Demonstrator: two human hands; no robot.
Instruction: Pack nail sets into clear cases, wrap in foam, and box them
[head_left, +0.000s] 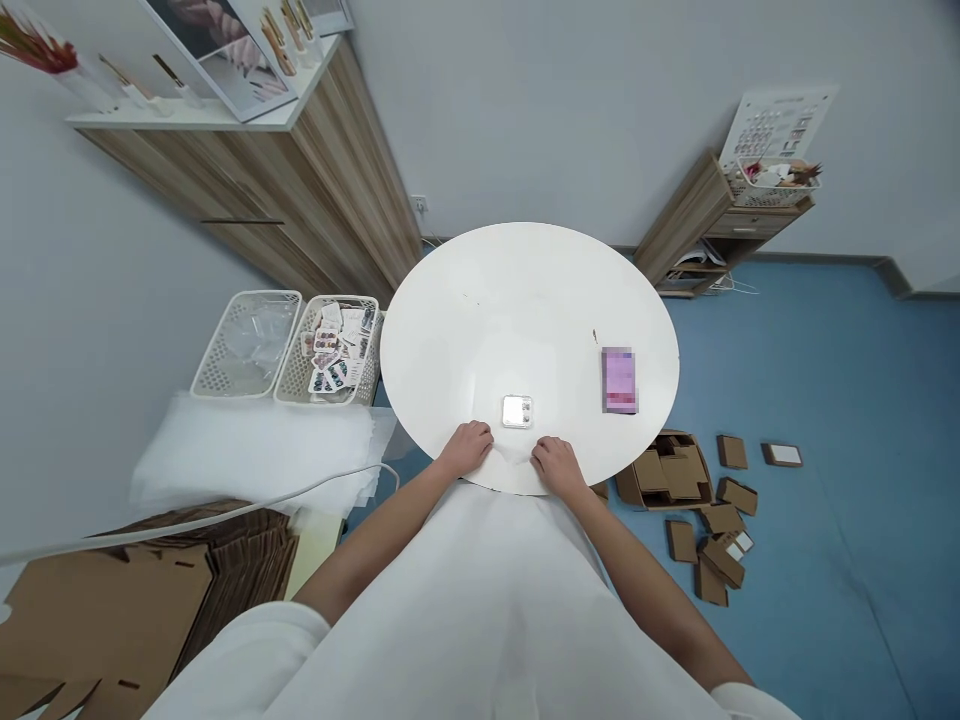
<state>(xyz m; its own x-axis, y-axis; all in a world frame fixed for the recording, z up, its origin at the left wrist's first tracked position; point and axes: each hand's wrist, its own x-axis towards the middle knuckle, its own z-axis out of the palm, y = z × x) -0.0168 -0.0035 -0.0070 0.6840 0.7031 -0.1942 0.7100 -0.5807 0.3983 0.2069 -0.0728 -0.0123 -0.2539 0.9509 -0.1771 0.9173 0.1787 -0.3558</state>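
Observation:
My left hand (469, 447) and my right hand (559, 464) rest at the near edge of a round white table (525, 300), fingers curled. Between them lies a sheet of thin white material (514, 463) that hangs down over my lap; both hands seem to grip its top edge. Just beyond my hands sits a small clear square case (517, 411), touched by neither hand. A purple card-like packet (619, 380) lies further right on the table.
Two white baskets (247, 345) stand at the left, one with small printed packs (335, 350). White sheets and flat cardboard (150, 590) are piled below them. Small brown boxes (705, 505) litter the blue floor at the right. Wooden cabinets line the wall.

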